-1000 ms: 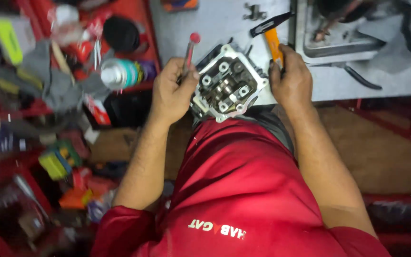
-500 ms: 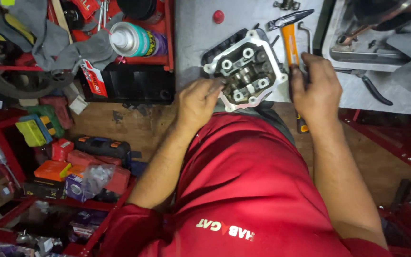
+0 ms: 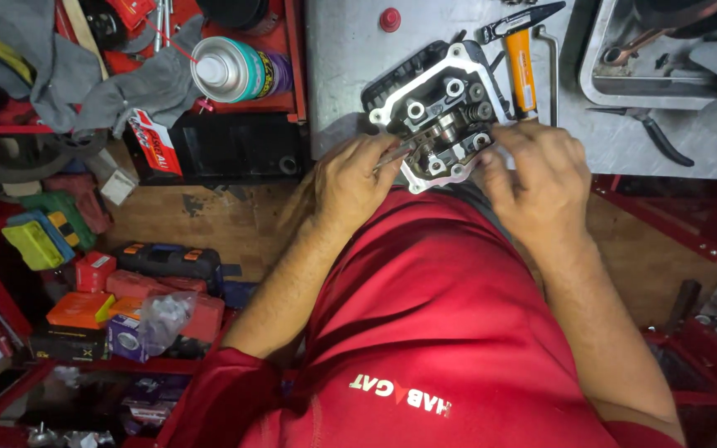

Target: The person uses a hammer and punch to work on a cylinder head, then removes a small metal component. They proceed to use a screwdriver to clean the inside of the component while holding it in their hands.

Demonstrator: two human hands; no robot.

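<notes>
Left hand (image 3: 357, 181) holds a thin tool (image 3: 396, 154) in the open cylinder head (image 3: 440, 112); right hand (image 3: 535, 174) steadies its right edge; work unfinished.

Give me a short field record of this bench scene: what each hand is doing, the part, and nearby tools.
part: cylinder head, at the front edge of the grey bench
left hand: holds a thin metal tool against the part
right hand: fingers on the part's right side
nearby: hammer, pliers, spray can, red cap
</notes>
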